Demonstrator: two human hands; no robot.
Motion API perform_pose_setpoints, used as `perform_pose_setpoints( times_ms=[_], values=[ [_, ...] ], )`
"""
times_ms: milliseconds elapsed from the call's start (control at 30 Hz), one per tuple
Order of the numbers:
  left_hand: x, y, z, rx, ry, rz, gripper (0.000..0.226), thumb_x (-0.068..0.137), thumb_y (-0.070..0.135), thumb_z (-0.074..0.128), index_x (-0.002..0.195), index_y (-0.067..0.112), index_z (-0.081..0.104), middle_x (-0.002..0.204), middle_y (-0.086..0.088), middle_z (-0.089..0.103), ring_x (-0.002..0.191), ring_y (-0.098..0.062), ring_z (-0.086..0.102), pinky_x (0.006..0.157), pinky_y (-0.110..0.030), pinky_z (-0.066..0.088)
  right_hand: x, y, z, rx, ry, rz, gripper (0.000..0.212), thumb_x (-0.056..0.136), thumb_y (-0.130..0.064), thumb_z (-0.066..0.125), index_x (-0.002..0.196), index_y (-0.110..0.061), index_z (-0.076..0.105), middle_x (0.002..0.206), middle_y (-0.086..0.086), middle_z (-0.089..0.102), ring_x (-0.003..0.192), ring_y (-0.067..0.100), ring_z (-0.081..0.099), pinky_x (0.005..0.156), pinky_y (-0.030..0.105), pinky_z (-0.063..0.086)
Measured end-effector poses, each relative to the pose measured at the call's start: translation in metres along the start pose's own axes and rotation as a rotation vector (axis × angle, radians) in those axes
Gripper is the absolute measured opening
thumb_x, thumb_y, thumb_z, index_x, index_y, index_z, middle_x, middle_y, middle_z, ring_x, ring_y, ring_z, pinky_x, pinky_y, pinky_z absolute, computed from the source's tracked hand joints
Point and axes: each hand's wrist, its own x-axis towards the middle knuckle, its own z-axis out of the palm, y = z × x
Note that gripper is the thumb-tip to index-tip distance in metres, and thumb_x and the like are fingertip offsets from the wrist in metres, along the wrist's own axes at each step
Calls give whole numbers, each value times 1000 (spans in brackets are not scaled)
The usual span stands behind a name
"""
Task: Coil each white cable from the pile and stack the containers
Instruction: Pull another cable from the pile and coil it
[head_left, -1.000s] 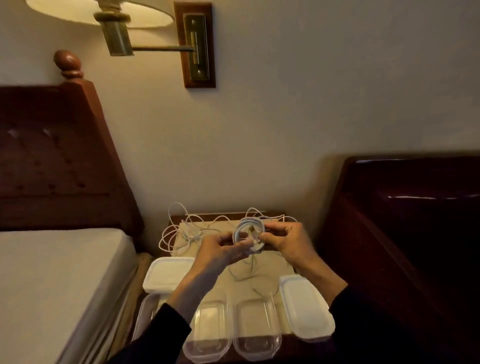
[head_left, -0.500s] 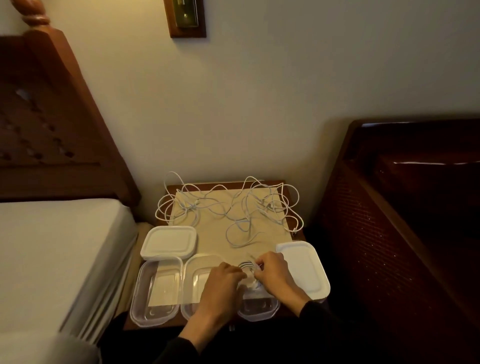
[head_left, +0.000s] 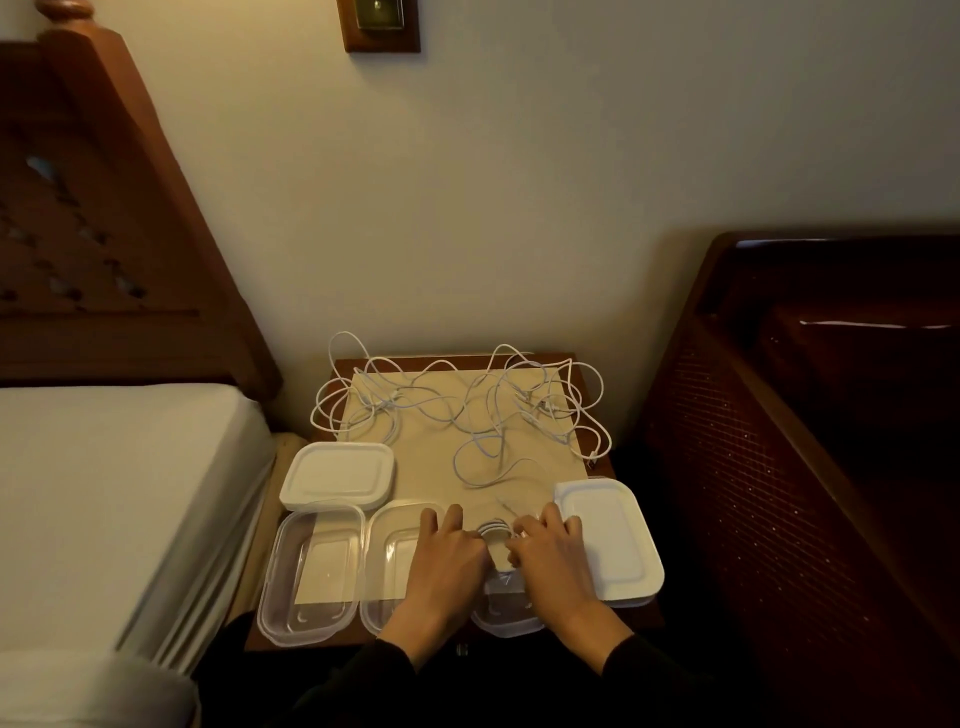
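A small coiled white cable (head_left: 493, 531) lies between my two hands, over the rightmost of three clear open containers (head_left: 506, 618). My left hand (head_left: 447, 561) lies flat with straight fingers, its thumb side against the coil, partly covering the middle clear container (head_left: 395, 551). My right hand (head_left: 550, 556) is also flat and touches the coil's right side. The third clear container (head_left: 311, 571) stands empty on the left. A loose tangle of white cables (head_left: 467, 410) sprawls across the back of the beige mat (head_left: 431, 467).
One white lid (head_left: 337, 475) lies behind the left container, another white lid (head_left: 613, 535) at the right. All sit on a small wooden nightstand (head_left: 345, 366) against the wall, hemmed in by a bed (head_left: 104, 493) on the left and dark wooden furniture (head_left: 779, 415) on the right.
Both hands brought the coil down from chest height to the rightmost clear container. The pinching fingers have flattened out beside the coil, and the camera tilted downward.
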Motion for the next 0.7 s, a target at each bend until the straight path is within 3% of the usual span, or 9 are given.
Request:
perform_pose_setpoints(
  times_ms=[100, 333, 500, 700],
  values=[
    [1, -1, 3, -32, -9, -51, 27, 86, 37, 54, 97, 20, 72, 94, 6, 70, 108, -24, 40, 77, -43, 20, 1, 9, -2, 107, 11, 75, 22, 96, -34, 57, 111, -31, 73, 124, -15, 63, 113, 15, 40, 79, 35, 23],
    [11, -2, 1, -32, -38, -98, 21, 86, 24, 54, 97, 23, 72, 90, 4, 70, 112, -25, 38, 82, -44, 22, 1, 8, -8, 154, -30, 120, 24, 97, -40, 55, 111, -31, 72, 123, -18, 62, 116, 15, 37, 85, 38, 23],
    [12, -6, -2, -149, -1, -91, 25, 85, 21, 57, 104, 28, 71, 100, 10, 70, 108, -19, 41, 75, -37, 19, -2, 15, -19, 257, 53, 73, 24, 96, -39, 55, 113, -35, 71, 125, -18, 62, 112, 14, 48, 85, 36, 31],
    [22, -16, -18, -326, 103, -162, 21, 90, 27, 57, 105, 31, 70, 106, 14, 70, 108, -15, 47, 76, -33, 23, 27, 39, -39, 496, 214, 181, 14, 89, -28, 63, 93, -27, 76, 100, -14, 71, 97, 8, 61, 85, 30, 50]
  ],
)
